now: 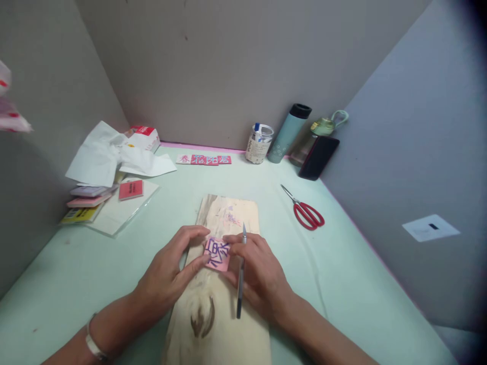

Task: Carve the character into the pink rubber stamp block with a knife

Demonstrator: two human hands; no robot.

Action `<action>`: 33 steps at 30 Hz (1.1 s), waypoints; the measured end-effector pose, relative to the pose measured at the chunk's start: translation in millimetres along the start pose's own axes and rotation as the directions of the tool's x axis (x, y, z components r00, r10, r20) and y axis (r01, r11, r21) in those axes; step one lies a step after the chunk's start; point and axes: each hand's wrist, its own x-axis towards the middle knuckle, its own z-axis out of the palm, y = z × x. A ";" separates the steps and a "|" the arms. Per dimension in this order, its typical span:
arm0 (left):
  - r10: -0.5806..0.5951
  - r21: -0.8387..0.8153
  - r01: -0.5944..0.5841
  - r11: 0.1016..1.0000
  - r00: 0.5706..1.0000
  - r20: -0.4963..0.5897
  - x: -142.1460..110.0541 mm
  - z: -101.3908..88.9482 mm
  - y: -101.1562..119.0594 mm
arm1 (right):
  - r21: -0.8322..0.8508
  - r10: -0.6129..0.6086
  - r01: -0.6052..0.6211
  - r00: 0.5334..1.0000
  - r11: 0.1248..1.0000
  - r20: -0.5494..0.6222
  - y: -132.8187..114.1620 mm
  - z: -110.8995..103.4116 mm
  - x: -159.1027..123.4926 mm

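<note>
A small pink paper square (216, 254) with a purple drawn character lies on a pale wooden board (228, 210) in front of me. My left hand (171, 271) pinches the paper's left edge with curled fingers. My right hand (254, 274) presses fingertips on the paper's right edge while a craft knife (241, 274) lies tucked between its fingers, blade pointing away from me. A silver bracelet (93, 344) circles my left wrist.
Red-handled scissors (306, 212) lie to the right of the board. Pink cut character squares (205, 159) line the back edge. A jar (259, 143), a teal flask (288, 133), a dark phone (318, 157) and a green bottle stand at back right. Sticky-note pads (89, 200) and crumpled white paper (104, 154) sit at left.
</note>
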 end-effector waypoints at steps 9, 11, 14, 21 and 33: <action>0.060 0.133 -0.075 0.988 0.991 0.116 -3.5 5.5 -8.9 | 0.127 0.086 -0.091 0.995 0.988 0.046 5.8 1.1 -2.9; 0.065 0.159 -0.079 0.984 0.993 0.097 -2.5 5.4 -9.5 | 0.220 0.198 -0.204 0.979 0.954 0.050 5.7 -4.6 -1.9; 0.064 0.201 -0.080 0.976 0.994 0.085 -1.1 5.0 -10.5 | 0.372 0.389 -0.382 0.919 0.846 0.060 5.5 -15.5 0.0; 0.060 0.255 -0.077 0.964 0.995 0.074 -1.2 5.7 -13.7 | 0.409 0.515 -0.476 0.857 0.779 0.015 6.6 -20.5 3.5; 0.141 0.347 -0.154 0.925 0.988 0.063 -2.0 7.2 -10.8 | 0.402 0.597 -0.522 0.798 0.752 -0.081 6.8 -14.0 4.9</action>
